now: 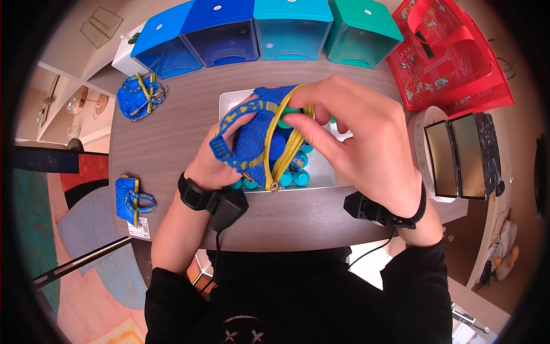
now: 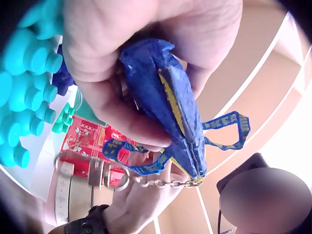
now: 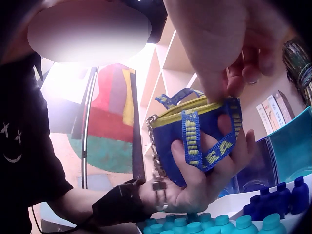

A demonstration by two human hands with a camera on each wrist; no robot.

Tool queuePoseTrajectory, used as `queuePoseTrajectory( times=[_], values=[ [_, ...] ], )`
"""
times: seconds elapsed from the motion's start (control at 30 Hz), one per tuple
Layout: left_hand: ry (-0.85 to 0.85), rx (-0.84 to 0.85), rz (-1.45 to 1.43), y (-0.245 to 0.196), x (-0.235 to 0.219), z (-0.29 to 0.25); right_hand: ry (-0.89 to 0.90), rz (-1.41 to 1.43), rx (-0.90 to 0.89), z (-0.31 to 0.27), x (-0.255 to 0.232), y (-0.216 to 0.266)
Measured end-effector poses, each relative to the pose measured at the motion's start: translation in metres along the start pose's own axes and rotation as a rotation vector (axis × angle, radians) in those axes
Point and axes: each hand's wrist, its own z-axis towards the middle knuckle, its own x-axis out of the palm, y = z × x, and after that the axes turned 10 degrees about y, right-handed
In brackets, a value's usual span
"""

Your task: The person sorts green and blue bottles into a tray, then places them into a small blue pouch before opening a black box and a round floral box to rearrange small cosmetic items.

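My left hand [image 1: 209, 163] holds a small blue pouch [image 1: 247, 137] with a yellow zipper [image 1: 269, 135] and patterned straps, fingers curled round its body. The pouch is unzipped, and a blue object [image 1: 277, 148] shows inside. At its mouth my right hand [image 1: 366, 132] pinches a green object [image 1: 285, 119] between thumb and fingers; in the right wrist view those fingertips are partly hidden at the zipper edge. A metal chain [image 2: 158, 183] hangs from the pouch. Under the hands, a white tray [image 1: 326, 178] holds several teal bottles [image 1: 301, 177]; dark blue bottles [image 3: 281, 195] stand there too.
Two more blue pouches, one upper left [image 1: 134, 97] and one lower left [image 1: 127, 198], lie on the table [image 1: 183, 126]. Blue, teal and green bins [image 1: 364, 43] line the back. A red bag [image 1: 447, 69] and black-edged boxes [image 1: 472, 155] are at the right.
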Motion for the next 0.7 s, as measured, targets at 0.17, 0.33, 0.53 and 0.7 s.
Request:
queuePoseTrajectory(
  times=[0.17,0.33,0.53,0.7],
  values=[
    [0.003,-0.063,-0.142,0.0,-0.008,-0.002,0.025,-0.006,0.092,0.0,-0.005,0.006],
    [0.288,0.385,0.646,0.001,-0.007,0.003,0.043,-0.023,0.079,-0.001,-0.003,0.004],
    [-0.003,-0.082,-0.408,-0.007,-0.004,0.006,-0.028,-0.033,0.057,0.002,-0.005,0.007],
    [-0.094,-0.089,-0.329,-0.008,0.001,0.007,0.007,0.01,0.045,0.0,0.002,0.008]
  ],
)
